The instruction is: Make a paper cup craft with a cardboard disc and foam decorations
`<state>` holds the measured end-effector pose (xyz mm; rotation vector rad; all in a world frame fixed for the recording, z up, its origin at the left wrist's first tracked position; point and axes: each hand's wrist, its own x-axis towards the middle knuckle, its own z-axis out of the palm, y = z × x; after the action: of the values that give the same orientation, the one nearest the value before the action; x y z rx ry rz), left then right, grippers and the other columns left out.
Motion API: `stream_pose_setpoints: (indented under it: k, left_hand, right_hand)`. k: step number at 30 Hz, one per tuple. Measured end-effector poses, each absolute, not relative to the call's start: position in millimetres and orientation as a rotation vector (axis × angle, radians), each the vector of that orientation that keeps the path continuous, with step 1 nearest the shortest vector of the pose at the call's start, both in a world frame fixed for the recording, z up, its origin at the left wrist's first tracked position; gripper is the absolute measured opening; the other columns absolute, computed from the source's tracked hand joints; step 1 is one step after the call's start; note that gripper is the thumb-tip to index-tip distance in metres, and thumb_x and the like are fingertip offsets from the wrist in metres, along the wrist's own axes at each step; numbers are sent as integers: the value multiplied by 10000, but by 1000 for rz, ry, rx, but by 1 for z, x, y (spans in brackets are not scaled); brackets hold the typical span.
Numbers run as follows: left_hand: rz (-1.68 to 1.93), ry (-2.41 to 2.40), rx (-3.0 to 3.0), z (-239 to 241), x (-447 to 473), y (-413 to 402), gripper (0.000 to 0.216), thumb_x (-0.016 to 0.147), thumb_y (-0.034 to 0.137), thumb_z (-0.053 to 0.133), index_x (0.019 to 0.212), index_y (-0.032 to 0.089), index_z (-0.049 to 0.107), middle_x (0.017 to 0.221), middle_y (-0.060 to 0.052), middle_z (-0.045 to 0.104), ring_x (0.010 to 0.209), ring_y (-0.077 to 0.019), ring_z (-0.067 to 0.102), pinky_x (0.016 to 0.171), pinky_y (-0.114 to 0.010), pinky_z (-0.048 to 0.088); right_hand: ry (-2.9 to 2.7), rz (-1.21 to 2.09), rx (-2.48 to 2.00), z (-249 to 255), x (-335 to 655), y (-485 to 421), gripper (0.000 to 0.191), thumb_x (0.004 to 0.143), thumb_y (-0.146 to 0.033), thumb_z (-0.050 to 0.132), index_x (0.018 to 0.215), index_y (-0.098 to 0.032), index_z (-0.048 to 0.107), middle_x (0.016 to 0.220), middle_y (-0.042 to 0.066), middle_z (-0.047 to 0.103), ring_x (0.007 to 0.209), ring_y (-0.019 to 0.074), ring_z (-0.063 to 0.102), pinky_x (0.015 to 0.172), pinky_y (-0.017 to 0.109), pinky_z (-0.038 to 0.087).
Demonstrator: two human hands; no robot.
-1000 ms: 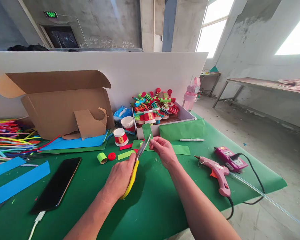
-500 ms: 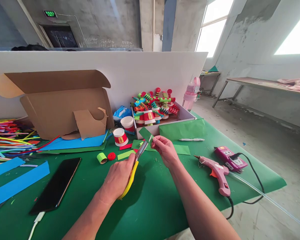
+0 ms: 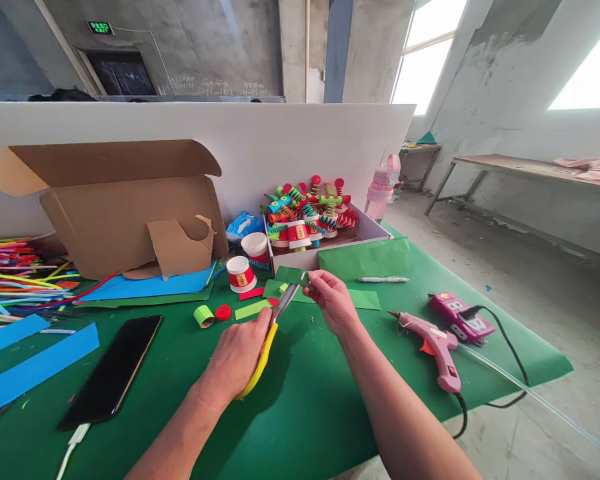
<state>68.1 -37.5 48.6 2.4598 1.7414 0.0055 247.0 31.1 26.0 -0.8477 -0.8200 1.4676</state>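
Observation:
My left hand [image 3: 237, 357] is closed around the yellow handles of a pair of scissors [image 3: 275, 327], whose blades point up and away over the green table cover [image 3: 300, 413]. My right hand [image 3: 333, 301] pinches a small dark green paper strip [image 3: 291, 275], which lies nearly level across the blade tips. Just beyond the strip, more green paper pieces [image 3: 365, 299] lie flat on the cover.
A pink glue gun [image 3: 433, 347] and pink power strip [image 3: 461, 317] lie right. A white box of colourful paper-cup crafts [image 3: 313, 217], two cups [image 3: 241, 273], an open cardboard box [image 3: 125, 207], pipe cleaners [image 3: 15, 273], blue paper strips [image 3: 35, 363] and a black phone [image 3: 113, 370] lie behind and left.
The green strip has swung from upright to nearly level, tipping leftward over the scissor blades. My right hand shifted slightly right and down; my left hand stayed almost still.

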Motion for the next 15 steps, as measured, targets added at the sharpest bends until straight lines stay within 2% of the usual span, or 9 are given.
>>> stream_pose_setpoints:
  k: [4,15]
  left_hand:
    - [7,1742,2452,48,69,-38,175,945,139,361,1075,196,463,697,-23,649,663,-231,680,514,-276,320]
    - [26,1735,2482,43,68,-35,189,971,193,315,1064,186,479,702,-41,657,664,-229,681,529,-278,375]
  right_hand:
    - [-847,1520,-815,26,245,30,381,530,-463,882,668,-189,654,629,-20,634,611,100,541,691,267,458]
    - [-893,1518,-841,22,246,32,395,519,-463,887,631,-186,627,584,-27,625,574,97,536,650,263,448]
